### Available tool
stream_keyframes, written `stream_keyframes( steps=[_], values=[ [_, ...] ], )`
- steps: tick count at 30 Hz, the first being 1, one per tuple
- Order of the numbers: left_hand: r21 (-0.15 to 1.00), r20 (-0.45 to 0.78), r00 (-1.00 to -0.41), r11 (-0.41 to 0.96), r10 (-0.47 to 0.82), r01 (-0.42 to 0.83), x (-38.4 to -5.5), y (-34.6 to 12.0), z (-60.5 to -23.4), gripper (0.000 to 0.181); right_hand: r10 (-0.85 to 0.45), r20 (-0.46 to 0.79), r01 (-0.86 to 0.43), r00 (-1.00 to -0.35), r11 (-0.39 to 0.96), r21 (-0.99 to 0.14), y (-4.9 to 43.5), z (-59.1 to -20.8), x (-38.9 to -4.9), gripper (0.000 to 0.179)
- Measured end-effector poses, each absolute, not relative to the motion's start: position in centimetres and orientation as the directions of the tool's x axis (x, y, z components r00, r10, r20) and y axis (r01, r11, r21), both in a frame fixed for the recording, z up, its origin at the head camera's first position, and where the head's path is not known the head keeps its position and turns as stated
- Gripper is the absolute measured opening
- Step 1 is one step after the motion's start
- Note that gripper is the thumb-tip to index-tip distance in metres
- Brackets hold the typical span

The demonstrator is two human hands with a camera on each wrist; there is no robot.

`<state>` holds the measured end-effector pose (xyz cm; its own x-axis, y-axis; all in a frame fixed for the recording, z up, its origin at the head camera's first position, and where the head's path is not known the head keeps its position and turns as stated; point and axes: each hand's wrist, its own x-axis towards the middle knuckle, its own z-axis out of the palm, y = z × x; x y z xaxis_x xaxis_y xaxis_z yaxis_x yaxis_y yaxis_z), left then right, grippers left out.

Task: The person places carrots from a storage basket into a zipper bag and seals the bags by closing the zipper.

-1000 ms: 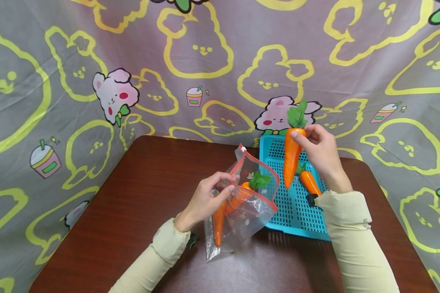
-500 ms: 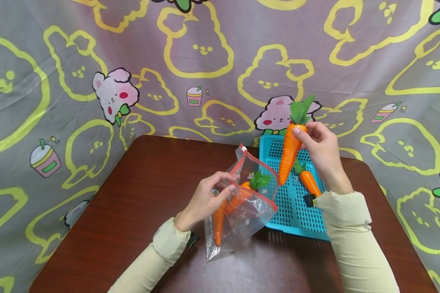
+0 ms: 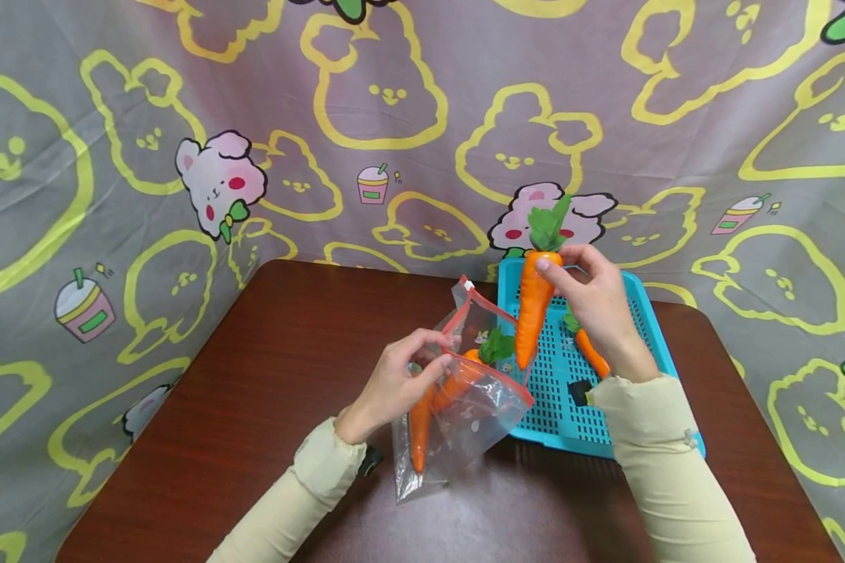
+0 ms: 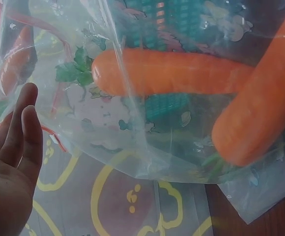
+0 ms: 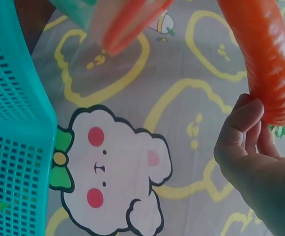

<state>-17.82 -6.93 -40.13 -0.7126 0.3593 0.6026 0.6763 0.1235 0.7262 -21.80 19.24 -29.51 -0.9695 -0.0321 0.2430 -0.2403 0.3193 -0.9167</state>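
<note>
My left hand [image 3: 394, 387] pinches the red-edged mouth of a clear zip bag [image 3: 482, 426], which gapes toward the right. Inside the bag lie two orange toy carrots, one carrot [image 4: 172, 73] crossing behind the other carrot [image 4: 263, 96] in the left wrist view. With thumb and fingers, my right hand [image 3: 598, 309] grips a third carrot [image 3: 535, 301] near its leafy top. It hangs tip down, leaves up, and its tip overlaps the bag's opening in the head view. Behind the right wrist, another carrot [image 3: 591, 353] lies in the blue basket [image 3: 552, 410], partly hidden.
The basket stands on the dark brown table [image 3: 303, 328], right of the bag. A grey cloth [image 3: 408, 78] with yellow cartoon outlines hangs behind the table and along both sides. A white slider [image 3: 469, 287] sits at the bag's upper corner.
My right hand has carried its carrot left and slightly down, from over the basket to the bag's mouth. My left hand and the bag have stayed in place.
</note>
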Motion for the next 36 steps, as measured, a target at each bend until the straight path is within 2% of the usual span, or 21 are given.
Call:
stream_keyframes(
  steps=[11,18,36],
  values=[
    [0.729,0.599,-0.72,0.133,0.35,0.671,-17.7,-6.8,-39.9,0.022,-0.079,0.185,-0.201,-0.98,0.369,-0.907,18.0,-30.3,-21.3,0.045],
    [0.717,0.618,-0.714,0.139,0.329,0.683,-17.8,-6.8,-40.0,0.022,-0.107,0.144,-0.179,-0.984,0.494,-0.851,17.5,-30.4,-20.8,0.054],
    [0.701,0.632,-0.707,0.154,0.319,0.696,-17.8,-6.8,-40.0,0.022,-0.146,0.101,-0.165,-0.984,0.543,-0.823,17.0,-31.0,-20.1,0.053]
  ],
)
